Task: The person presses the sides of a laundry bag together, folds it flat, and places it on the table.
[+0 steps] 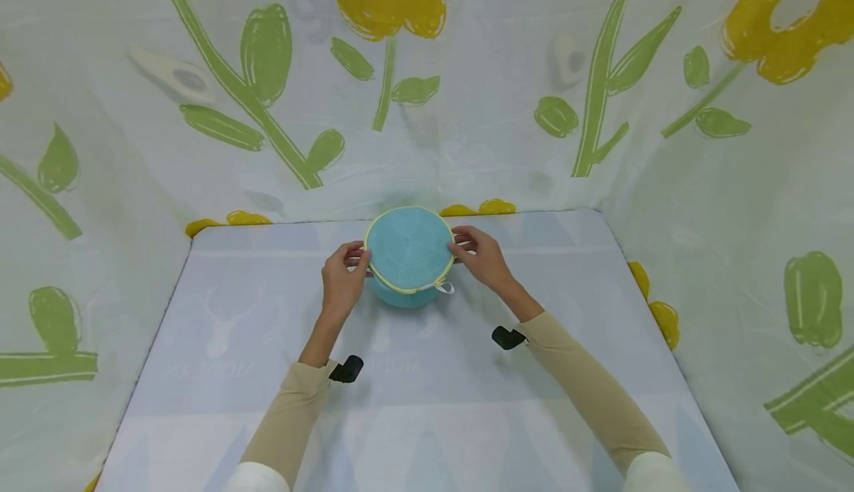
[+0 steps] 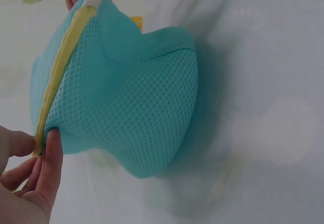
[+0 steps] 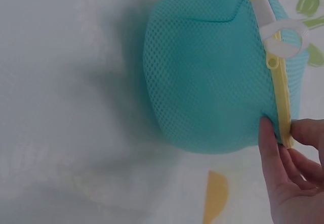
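Note:
A round turquoise mesh laundry bag (image 1: 409, 247) with a yellow zipper rim is held up between both hands over the bed-like surface. My left hand (image 1: 343, 277) pinches the rim at its left side; in the left wrist view thumb and fingers grip the yellow edge (image 2: 61, 72). On the opposite side my right hand (image 1: 485, 258) pinches the same rim, thumb on top. The zipper pull (image 3: 272, 61) and a white loop (image 3: 286, 39) show near the front right of the rim. The bag's mesh side sags inward in the left wrist view.
A pale blue-grey padded surface (image 1: 427, 373) with faint prints lies below the bag. White fabric walls (image 1: 467, 151) with yellow flowers and green leaves rise at the back and both sides. Dark wrist-worn devices (image 1: 347, 369) sit at both cuffs.

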Motion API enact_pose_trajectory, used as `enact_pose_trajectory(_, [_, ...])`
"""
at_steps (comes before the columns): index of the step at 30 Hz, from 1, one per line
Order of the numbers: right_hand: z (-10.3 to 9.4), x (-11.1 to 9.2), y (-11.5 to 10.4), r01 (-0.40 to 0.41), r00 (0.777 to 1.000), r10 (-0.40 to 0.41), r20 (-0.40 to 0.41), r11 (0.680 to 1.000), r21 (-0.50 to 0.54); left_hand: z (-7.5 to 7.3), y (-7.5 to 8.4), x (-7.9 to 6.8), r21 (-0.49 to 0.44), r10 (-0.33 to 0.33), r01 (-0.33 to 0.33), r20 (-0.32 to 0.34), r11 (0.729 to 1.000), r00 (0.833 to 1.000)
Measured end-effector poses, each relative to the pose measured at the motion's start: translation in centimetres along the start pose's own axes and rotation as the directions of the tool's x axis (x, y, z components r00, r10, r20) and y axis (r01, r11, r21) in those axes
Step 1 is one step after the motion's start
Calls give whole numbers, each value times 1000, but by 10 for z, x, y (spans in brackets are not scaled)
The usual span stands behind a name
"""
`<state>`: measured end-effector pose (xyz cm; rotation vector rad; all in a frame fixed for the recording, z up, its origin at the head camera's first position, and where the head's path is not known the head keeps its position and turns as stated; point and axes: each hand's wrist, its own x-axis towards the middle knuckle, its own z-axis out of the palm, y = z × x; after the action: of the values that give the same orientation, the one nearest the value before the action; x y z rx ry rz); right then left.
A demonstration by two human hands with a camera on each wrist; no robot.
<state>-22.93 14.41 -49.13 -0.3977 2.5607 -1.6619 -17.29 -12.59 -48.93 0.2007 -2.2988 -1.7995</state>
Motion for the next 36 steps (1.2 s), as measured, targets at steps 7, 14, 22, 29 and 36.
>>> enact_pose_trajectory(7, [-7, -11, 1, -39, 999, 38, 11, 997, 71, 2, 1, -7, -38, -18, 18, 16, 999, 1000])
enact_pose_trajectory(14, [-12, -24, -4, -58, 998, 55, 28, 993, 99, 3, 2, -15, -67, -38, 40, 34, 997, 999])
enact_pose_trajectory(22, [-17, -37, 2, -89, 996, 87, 22, 991, 99, 7, 5, -27, -77, -55, 59, 53, 995, 997])
enact_pose_trajectory(29, [-23, -48, 5, -132, 991, 129, 31, 983, 131, 13, 6, -39, -111, -92, 99, 69, 989, 993])
enact_pose_trajectory(36, [-26, -58, 5, -185, 983, 182, 34, 975, 124, 18, 7, -50, -99, -117, 126, 87, 987, 989])
